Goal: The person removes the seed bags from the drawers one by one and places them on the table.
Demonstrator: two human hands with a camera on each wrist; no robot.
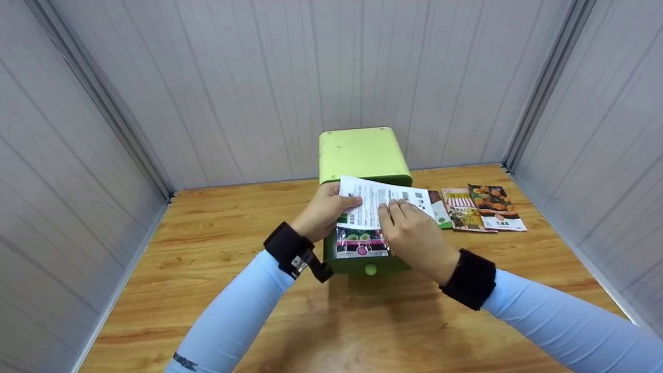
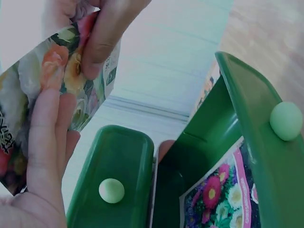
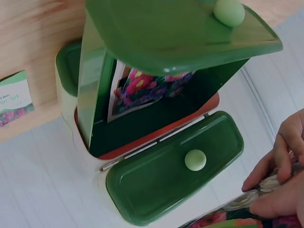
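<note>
My left hand (image 1: 323,210) grips the left end of a seed packet (image 1: 368,204), thumb on its white printed back. The other face, in the left wrist view, carries a picture of pale, orange and red flowers. At the packet's right part, my right hand (image 1: 414,235) pinches it, fingers on the back and thumb beneath. Both hands are above a pulled-out green drawer (image 3: 175,33) with a round pale-green knob (image 1: 371,269). Inside the drawer lies another seed packet (image 2: 221,194) with pink and white flowers.
The drawer belongs to a light-green cabinet (image 1: 365,150) by the back wall. A closed drawer (image 3: 156,190) with its own knob is beside the opened one. Right of the cabinet, a green-and-white packet (image 1: 439,210), a striped-awning packet (image 1: 466,210) and an orange-flower packet (image 1: 494,204) lie on the wooden table (image 1: 222,259).
</note>
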